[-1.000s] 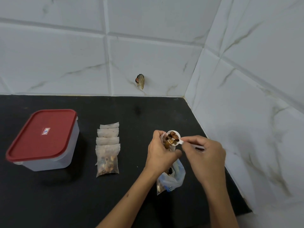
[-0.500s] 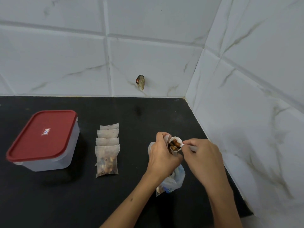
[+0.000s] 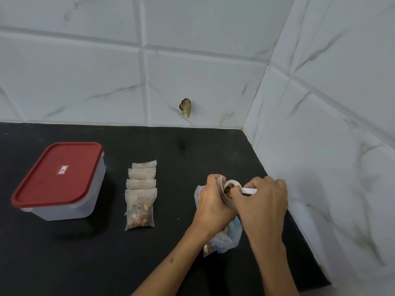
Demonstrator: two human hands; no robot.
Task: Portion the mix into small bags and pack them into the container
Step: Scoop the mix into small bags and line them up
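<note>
My left hand (image 3: 213,202) grips a small translucent bag (image 3: 221,183) by its mouth, just above the counter. My right hand (image 3: 264,204) pinches the handle of a white scoop (image 3: 232,186) filled with brown mix, tipped against the bag's opening. Under both hands lies a larger clear plastic bag of mix (image 3: 224,238), partly hidden. To the left, a row of small bags (image 3: 142,182) lies overlapping; the nearest one (image 3: 140,210) holds mix. The clear container with a red lid (image 3: 57,180) stands closed at far left.
The black counter (image 3: 106,263) meets white tiled walls at the back and on the right. A small brownish object (image 3: 185,107) sticks to the back wall just above the counter.
The scoop has come down and tilted into the small bag's mouth. Both hands shifted slightly lower and closer together.
</note>
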